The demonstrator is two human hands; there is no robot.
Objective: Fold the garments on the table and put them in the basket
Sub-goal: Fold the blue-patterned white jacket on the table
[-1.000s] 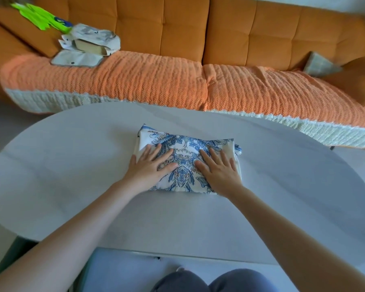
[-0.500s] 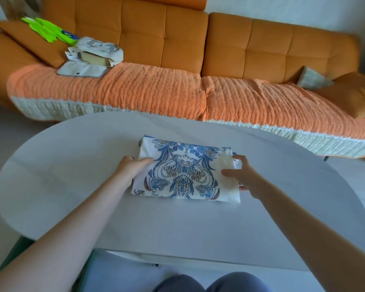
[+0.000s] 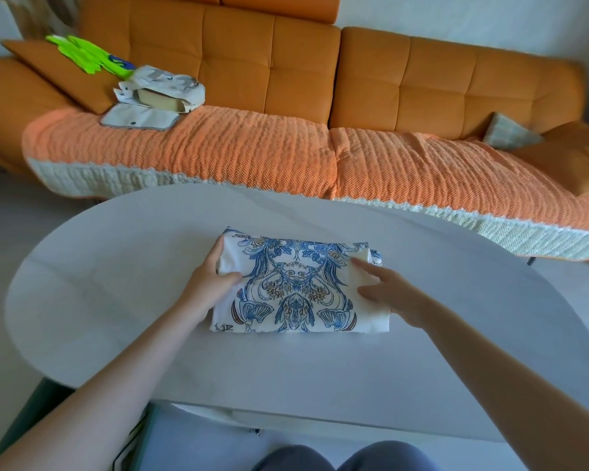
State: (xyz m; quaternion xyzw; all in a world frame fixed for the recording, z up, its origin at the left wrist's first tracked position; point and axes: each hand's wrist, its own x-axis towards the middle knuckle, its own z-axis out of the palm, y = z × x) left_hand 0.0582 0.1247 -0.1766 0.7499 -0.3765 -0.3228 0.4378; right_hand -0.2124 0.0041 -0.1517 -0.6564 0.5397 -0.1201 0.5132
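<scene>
Head view: my left fingers (image 3: 217,250) pinched the folded garment (image 3: 296,283); hold of right fingers (image 3: 361,266) was unclear. The pickup next needed a level lift.

An orange sofa (image 3: 303,62) fills the top of the frame, its seat covered by a woven orange throw (image 3: 252,154). At upper left, a lime-green item (image 3: 79,52) lies on an orange cushion (image 3: 48,76), beside a pale cloth bag (image 3: 170,86) and a flat grey pouch (image 3: 140,119). A checked cushion (image 3: 507,132) sits at right.
</scene>
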